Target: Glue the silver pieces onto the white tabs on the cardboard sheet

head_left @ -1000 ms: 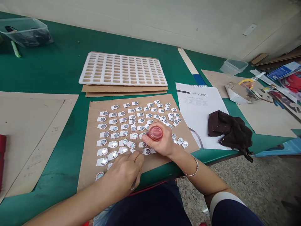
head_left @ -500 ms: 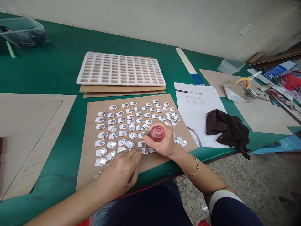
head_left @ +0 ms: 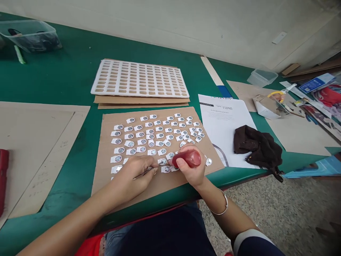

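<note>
My right hand (head_left: pixel 194 172) is wrapped round a red squeeze bottle (head_left: pixel 189 158), tipped so its nozzle points left and down. The nozzle end is close to a small round silver piece on a white paper tab (head_left: pixel 162 161). Closed on a thin metal tool, perhaps tweezers (head_left: pixel 144 173), my left hand (head_left: pixel 137 174) holds its tip beside that same piece. Many similar tabbed pieces lie in rows on a brown cardboard sheet (head_left: pixel 106 124). Some at the lower left are hidden under my left hand and forearm.
Behind the cardboard, a white slotted tray (head_left: pixel 140 78) sits on stacked card. To the right are a printed paper sheet (head_left: pixel 221 128) and a dark brown cloth (head_left: pixel 257 144). Clear plastic boxes stand at the far left (head_left: pixel 34 35) and far right (head_left: pixel 262 76). A red object (head_left: pixel 3 177) lies at the left edge.
The bottle has swung from pointing at the camera to lying more sideways, nozzle now visible. My left hand has shifted slightly left and up, its tool now lying flatter. The view has shifted slightly.
</note>
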`<act>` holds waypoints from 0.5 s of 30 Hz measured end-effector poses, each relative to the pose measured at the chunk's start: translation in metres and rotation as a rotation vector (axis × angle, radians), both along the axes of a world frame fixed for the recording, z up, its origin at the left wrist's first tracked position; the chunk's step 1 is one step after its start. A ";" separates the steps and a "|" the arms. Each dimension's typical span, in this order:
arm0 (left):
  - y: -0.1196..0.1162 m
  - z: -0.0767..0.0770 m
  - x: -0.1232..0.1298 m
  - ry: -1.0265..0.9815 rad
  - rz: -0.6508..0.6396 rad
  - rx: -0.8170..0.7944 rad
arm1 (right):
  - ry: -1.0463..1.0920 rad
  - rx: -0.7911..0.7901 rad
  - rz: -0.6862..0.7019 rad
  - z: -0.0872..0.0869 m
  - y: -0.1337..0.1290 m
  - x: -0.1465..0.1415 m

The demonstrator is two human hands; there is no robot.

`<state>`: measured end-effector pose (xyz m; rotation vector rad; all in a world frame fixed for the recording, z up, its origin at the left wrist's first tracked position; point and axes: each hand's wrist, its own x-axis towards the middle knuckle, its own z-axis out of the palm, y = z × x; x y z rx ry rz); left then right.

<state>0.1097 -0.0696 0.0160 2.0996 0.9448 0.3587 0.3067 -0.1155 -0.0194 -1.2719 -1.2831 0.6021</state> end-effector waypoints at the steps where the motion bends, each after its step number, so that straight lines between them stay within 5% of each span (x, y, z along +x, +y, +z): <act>1: 0.001 -0.001 0.000 -0.001 0.014 -0.014 | -0.018 0.011 0.009 0.001 0.001 -0.001; 15: 0.003 -0.002 -0.001 -0.012 0.020 -0.015 | -0.114 0.059 0.054 0.001 0.004 -0.007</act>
